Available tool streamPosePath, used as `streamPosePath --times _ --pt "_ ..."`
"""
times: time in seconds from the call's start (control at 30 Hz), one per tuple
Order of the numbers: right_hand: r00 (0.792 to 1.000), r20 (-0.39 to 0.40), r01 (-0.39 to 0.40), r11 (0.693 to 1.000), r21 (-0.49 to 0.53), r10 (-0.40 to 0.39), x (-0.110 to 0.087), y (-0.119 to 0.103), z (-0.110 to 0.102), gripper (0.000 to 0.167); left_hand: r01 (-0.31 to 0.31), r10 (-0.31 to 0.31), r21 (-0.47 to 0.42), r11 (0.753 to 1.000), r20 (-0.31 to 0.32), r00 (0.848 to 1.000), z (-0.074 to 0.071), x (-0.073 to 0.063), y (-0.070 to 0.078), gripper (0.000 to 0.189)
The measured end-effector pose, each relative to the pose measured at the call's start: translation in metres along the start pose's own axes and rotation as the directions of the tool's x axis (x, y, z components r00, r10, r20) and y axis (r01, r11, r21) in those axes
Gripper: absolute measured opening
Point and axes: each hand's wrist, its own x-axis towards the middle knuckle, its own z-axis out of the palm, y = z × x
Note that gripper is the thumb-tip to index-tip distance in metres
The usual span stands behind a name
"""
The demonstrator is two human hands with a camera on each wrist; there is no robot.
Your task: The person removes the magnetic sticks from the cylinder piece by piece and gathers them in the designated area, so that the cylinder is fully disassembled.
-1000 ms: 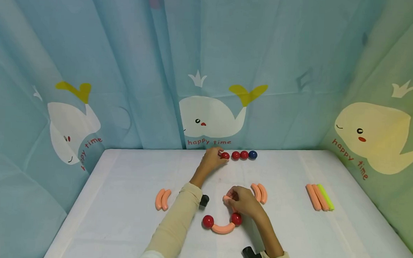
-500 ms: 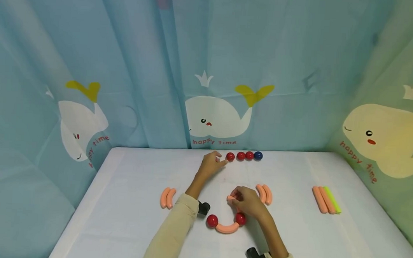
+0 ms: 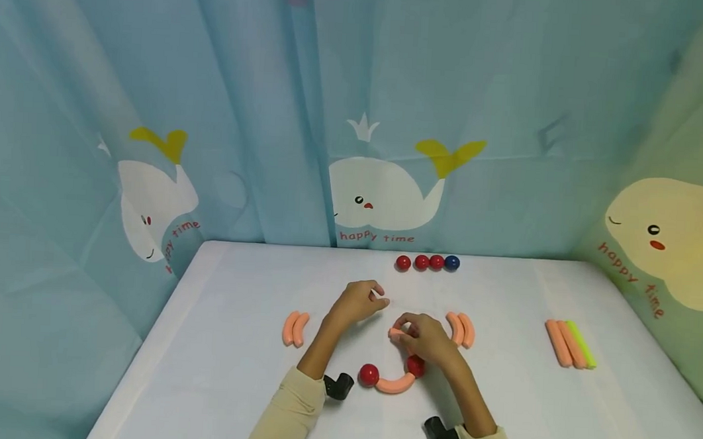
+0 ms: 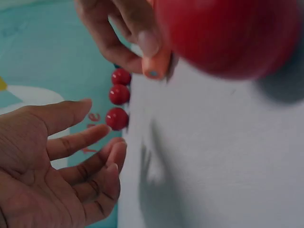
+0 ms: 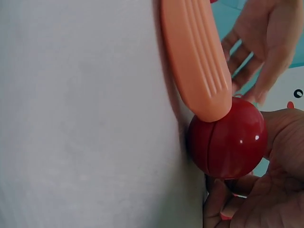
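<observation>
My right hand (image 3: pixel 429 339) pinches a curved orange piece (image 4: pixel 156 64) between thumb and fingers; a hole shows in its free end. That piece leads down to a red ball (image 5: pixel 228 137). From this ball another curved orange piece (image 3: pixel 395 384) with moulded ridges runs left to a second red ball (image 3: pixel 369 375), the string forming a U. Left of my right hand, my left hand (image 3: pixel 356 302) hovers over the table with fingers apart and slightly bent, holding nothing. In the left wrist view its palm (image 4: pixel 42 161) faces the pinched piece.
At the back edge stand several balls, red (image 3: pixel 403 263) and one blue (image 3: pixel 452 263). Two curved orange pieces (image 3: pixel 295 328) lie at left, two more (image 3: pixel 460 329) at right. Straight orange (image 3: pixel 566 343) and yellow-green sticks (image 3: pixel 581 344) lie far right. A curtain (image 3: pixel 262 109) surrounds the table.
My left hand let go of a red ball at the back row, leaving it there, and came back toward the right hand. The right hand keeps its pinch. The head view turned slightly left.
</observation>
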Motion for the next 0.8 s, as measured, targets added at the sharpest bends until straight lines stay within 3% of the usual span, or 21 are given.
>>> streamPosePath --times 0.17,0.33,0.6,0.8 --pt "0.997 0.031 0.074 0.997 0.022 -0.075 0.0 0.003 -0.002 0.014 -0.049 0.05 0.051 0.997 -0.019 0.999 0.001 -0.028 0.0 0.029" --pt "0.987 0.073 0.138 0.989 0.046 -0.141 0.0 0.005 -0.004 0.024 -0.046 0.049 0.081 0.996 -0.035 0.998 0.002 -0.05 -0.005 0.03" --pt "0.993 0.105 0.049 0.994 0.1 -0.06 -0.015 0.0 -0.01 0.044 -0.087 0.089 0.023 0.996 -0.067 0.994 0.009 -0.066 -0.023 0.027" --pt "0.996 0.076 -0.04 0.999 0.008 0.039 -0.036 -0.005 -0.013 0.053 -0.116 0.114 -0.021 0.993 -0.061 0.992 0.008 -0.069 -0.034 0.027"
